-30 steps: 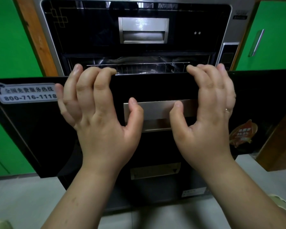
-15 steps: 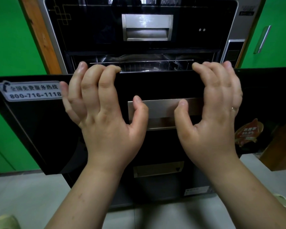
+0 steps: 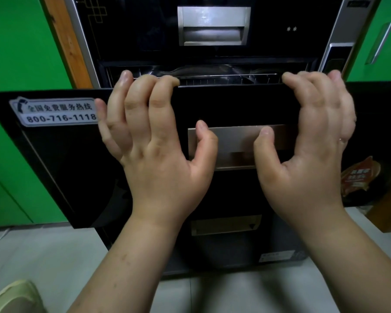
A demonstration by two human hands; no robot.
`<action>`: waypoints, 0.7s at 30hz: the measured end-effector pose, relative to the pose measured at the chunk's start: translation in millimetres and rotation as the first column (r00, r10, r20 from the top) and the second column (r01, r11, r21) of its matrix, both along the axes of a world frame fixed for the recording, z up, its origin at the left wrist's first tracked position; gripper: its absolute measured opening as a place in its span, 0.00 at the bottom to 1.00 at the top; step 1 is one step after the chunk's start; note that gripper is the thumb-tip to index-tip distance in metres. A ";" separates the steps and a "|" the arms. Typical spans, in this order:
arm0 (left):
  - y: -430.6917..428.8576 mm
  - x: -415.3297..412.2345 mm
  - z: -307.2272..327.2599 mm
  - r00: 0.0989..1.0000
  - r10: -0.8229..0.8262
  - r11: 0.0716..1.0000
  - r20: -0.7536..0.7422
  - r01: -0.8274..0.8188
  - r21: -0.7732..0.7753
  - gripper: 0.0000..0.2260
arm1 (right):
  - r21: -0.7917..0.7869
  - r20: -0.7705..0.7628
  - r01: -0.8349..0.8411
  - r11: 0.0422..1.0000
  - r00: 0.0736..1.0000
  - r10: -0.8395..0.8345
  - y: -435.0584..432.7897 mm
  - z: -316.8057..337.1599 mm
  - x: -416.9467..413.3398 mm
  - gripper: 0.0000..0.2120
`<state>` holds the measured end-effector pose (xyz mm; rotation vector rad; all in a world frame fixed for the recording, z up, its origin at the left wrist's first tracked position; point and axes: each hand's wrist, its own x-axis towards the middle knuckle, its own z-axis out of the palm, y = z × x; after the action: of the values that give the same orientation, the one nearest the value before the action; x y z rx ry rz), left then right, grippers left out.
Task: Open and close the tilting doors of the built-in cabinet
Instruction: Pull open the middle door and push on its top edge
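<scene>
Both of your hands are on the middle tilting door (image 3: 235, 105) of the built-in cabinet (image 3: 339, 26), which leans out toward you with its top edge pulled clear of the frame. Your left hand (image 3: 158, 159) has its fingers (image 3: 142, 93) hooked over the door's top edge left of centre, and its thumb rests on the left end of the brushed metal handle recess (image 3: 237, 141). Your right hand (image 3: 307, 159) mirrors it right of centre, fingers curled over the same edge and thumb lying on the handle recess; a thin ring (image 3: 341, 139) shows on one finger. So both hands are closed on the door's rim, gripping it. Behind the open gap, just beyond your fingertips, a wire rack (image 3: 230, 79) sits inside the compartment. Above it, farther from you, the upper door (image 3: 145, 26) stands flush and shut, with its own metal handle (image 3: 213, 26). A hotline sticker (image 3: 54, 111) sits at the near door's left end, and an orange label (image 3: 359, 177) at its right. Green cupboard fronts (image 3: 16, 41) flank the cabinet on either side. A pale slipper (image 3: 16, 297) shows at the near left on the floor (image 3: 43, 256).
</scene>
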<state>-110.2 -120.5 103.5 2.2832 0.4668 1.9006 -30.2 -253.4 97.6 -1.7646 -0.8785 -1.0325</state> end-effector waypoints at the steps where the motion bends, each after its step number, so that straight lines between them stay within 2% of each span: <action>1: -0.2 0.0 0.3 1.000 -0.001 1.000 0.000 0.001 -0.001 0.22 | -0.002 0.006 0.003 1.000 1.000 -0.003 0.1 0.2 0.0 0.26; 21: -0.3 -2.9 2.8 0.999 -0.019 1.000 -0.038 0.018 -0.025 0.22 | -0.046 -0.045 0.018 0.999 0.999 -0.020 -3.6 4.4 -0.8 0.26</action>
<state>-113.1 -120.8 106.3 2.3039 0.4698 1.8348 -31.0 -257.0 102.0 -1.8305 -0.8654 -0.9879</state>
